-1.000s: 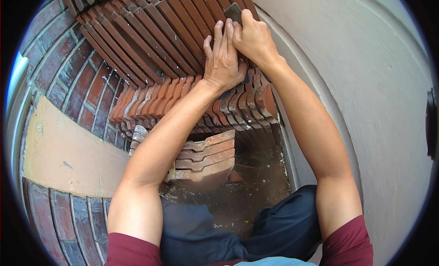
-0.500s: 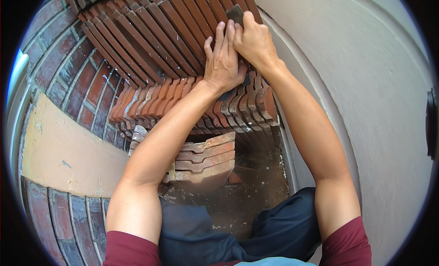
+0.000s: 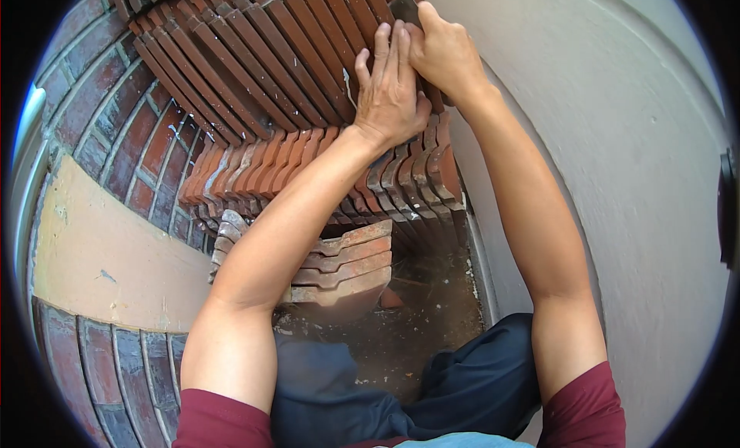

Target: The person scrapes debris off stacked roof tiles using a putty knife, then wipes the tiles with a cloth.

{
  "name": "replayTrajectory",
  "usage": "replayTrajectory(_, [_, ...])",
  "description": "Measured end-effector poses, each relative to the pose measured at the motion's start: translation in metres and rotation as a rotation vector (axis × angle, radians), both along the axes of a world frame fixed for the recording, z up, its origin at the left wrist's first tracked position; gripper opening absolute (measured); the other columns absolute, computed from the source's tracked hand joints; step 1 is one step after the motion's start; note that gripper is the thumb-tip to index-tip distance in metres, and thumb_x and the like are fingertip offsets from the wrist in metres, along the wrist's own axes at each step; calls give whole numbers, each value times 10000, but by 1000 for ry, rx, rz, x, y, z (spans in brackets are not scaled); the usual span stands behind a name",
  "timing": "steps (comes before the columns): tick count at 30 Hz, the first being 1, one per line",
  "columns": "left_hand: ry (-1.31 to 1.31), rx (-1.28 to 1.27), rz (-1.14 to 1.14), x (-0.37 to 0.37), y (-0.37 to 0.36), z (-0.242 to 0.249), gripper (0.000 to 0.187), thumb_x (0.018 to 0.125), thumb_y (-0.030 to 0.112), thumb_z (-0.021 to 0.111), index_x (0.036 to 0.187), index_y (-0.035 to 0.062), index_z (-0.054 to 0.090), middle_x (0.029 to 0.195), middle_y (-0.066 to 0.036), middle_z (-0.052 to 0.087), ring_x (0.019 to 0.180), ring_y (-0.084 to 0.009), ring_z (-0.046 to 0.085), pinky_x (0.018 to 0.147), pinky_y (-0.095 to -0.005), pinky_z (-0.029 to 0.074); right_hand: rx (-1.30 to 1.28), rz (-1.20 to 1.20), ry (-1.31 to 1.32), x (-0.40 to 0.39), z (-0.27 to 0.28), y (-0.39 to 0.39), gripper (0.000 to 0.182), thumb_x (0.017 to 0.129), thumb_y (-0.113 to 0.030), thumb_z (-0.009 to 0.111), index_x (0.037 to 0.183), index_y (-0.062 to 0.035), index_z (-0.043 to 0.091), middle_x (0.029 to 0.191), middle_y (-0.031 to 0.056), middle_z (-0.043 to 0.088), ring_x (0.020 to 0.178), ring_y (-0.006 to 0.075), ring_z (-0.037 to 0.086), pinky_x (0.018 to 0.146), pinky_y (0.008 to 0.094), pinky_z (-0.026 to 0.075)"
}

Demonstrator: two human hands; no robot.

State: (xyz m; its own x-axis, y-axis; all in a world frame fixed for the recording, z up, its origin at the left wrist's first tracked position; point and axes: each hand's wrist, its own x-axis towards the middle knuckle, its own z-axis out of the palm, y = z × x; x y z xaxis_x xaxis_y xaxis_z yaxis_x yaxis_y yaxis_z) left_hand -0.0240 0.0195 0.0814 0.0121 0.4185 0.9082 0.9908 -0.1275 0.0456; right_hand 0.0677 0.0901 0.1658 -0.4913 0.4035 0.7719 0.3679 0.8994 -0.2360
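The person wears a maroon top with 2 short sleeves, the left sleeve (image 3: 225, 419) and the right sleeve (image 3: 583, 406), each plain and ending above the elbow in an even hem. Both arms are bare below the hems, and the left hand (image 3: 389, 101) and right hand (image 3: 451, 59) are bare too. The trousers (image 3: 489, 363) are dark navy, loose and softly creased. Between the 2 sleeves, light blue cloth (image 3: 470, 442) shows a curved upper edge, with a thin maroon strip beside it.

Both hands (image 3: 417, 77) meet, the right one seemingly curled.
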Motion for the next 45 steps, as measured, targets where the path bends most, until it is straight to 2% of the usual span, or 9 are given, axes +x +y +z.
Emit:
replayTrajectory(12, [130, -91, -28, -6, -12, -33, 882, 704, 128, 653, 1462, -157, 305, 1524, -335, 315, 1480, -455, 232, 1102, -589, 234, 67, 7, -68, -5, -2, 3, 141, 968, -215, 568, 998, -79, 545, 828, 254, 690, 829, 481, 666, 711, 571, 514])
replayTrajectory(13, [164, -46, -43, -4, -18, -34, 782, 713, 93, 641, 1431, -107, 405, 1462, -290, 425, 1408, -435, 366, 1056, -535, 312, 65, -44, -92, -6, 4, -2, 121, 967, -193, 557, 1012, -81, 558, 851, 246, 697, 845, 472, 673, 727, 561, 523])
replayTrajectory(16, [209, -169, -158, -10, -22, -48, 699, 720, 71, 634, 1396, -42, 493, 1355, -214, 536, 1276, -373, 503, 984, -477, 384, 168, -83, -132, -2, 4, -3, 144, 973, -204, 578, 996, -71, 526, 796, 240, 677, 786, 491, 645, 666, 573, 507])
replayTrajectory(17, [171, -176, -209, -11, -22, -52, 584, 727, 67, 633, 1307, 18, 587, 1210, -145, 600, 1118, -299, 573, 896, -443, 419, 179, -93, -142, -3, 1, -1, 141, 974, -205, 575, 995, -73, 529, 791, 238, 677, 782, 491, 647, 662, 573, 508])
replayTrajectory(19, [177, -264, -173, -15, -22, -64, 502, 741, 89, 644, 1240, 32, 626, 1145, -118, 612, 1074, -276, 575, 883, -437, 415, 202, -114, -159, -4, -4, -3, 136, 975, -208, 568, 993, -78, 535, 780, 234, 677, 773, 490, 651, 656, 575, 510])
replayTrajectory(22, [177, -332, -114, -16, -19, -70, 388, 761, 122, 661, 1143, 52, 677, 1069, -85, 626, 1033, -260, 574, 877, -420, 407, 165, -158, -163, -4, 18, -15, 129, 943, -173, 573, 1034, -82, 570, 913, 212, 714, 862, 440, 691, 736, 535, 540])
replayTrajectory(29, [177, -352, -69, -18, -21, -76, 205, 829, 218, 628, 942, 76, 723, 1016, -69, 625, 1068, -249, 551, 906, -420, 382, 49, -123, -213, 5, -17, 0, 166, 959, -214, 583, 997, -55, 555, 834, 274, 686, 828, 489, 668, 742, 571, 512])
replayTrajectory(37, [134, -478, -8, -13, -22, -71, 229, 876, 243, 597, 962, 74, 724, 1045, -66, 629, 1127, -240, 525, 961, -422, 362, -239, 50, 37, -25, -2, -6, 305, 958, -242, 587, 999, 60, 575, 848, 342, 667, 874, 526, 654, 802, 561, 514])
replayTrajectory(45, [147, -380, -20, -13, -21, -75, 192, 830, 185, 627, 939, 64, 728, 1004, -61, 632, 1058, -246, 549, 909, -422, 389, -119, -21, 128, -42, 3, -28, 220, 974, -185, 540, 997, 34, 537, 838, 342, 673, 850, 537, 664, 781, 569, 544])
